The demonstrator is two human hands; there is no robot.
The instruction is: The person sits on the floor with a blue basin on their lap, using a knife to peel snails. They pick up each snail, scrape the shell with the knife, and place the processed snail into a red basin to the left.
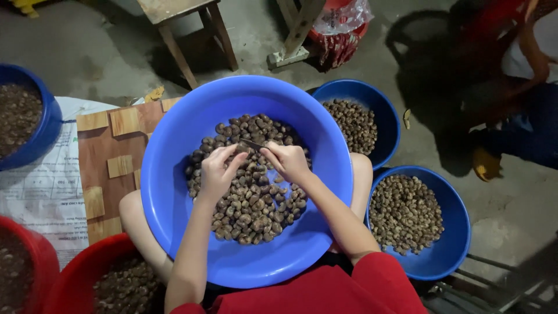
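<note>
A large round blue plastic basin point(174, 192) rests on the person's lap, keeping brown nuts point(250, 197) within reach; left hand point(218, 171) pinches one nut steady; right hand point(288, 161) grips a small dark blade point(251, 145) against it.

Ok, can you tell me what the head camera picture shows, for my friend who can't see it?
Two bare hands work over a big blue basin of brown nuts on the person's lap: the left hand pinches one nut while the right hand holds a small dark tool against it. More blue bowls and red tubs of nuts stand around on the floor.
</note>
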